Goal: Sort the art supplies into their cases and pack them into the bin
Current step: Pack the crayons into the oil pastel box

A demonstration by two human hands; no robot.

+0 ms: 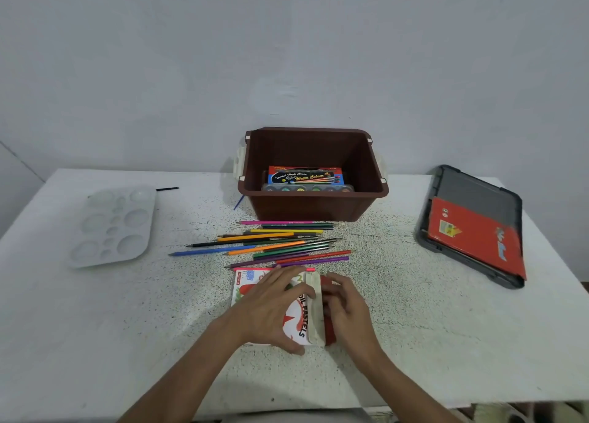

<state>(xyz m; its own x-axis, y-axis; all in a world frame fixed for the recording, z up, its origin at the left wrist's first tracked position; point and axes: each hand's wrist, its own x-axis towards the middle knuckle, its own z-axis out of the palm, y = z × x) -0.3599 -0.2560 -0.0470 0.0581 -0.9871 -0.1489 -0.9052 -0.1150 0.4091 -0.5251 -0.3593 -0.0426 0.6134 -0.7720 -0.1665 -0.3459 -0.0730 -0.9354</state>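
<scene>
An oil pastels box (298,322), white with red print, lies on the table near the front edge. My left hand (271,307) grips its body, thumb at the near side. My right hand (345,309) curls round the box's right end, where the flap (315,311) stands up and red pastels show. Behind the box several loose coloured pencils (274,244) lie in a heap. Farther back stands the brown bin (315,205), holding a water colour box (306,175) and a paint tray with colour pans (307,188).
A white paint palette (111,225) lies at the left, with a dark pencil (167,189) behind it. At the right, a grey lid (478,193) carries a flat red case (478,234). A blue brush tip (239,202) pokes out left of the bin.
</scene>
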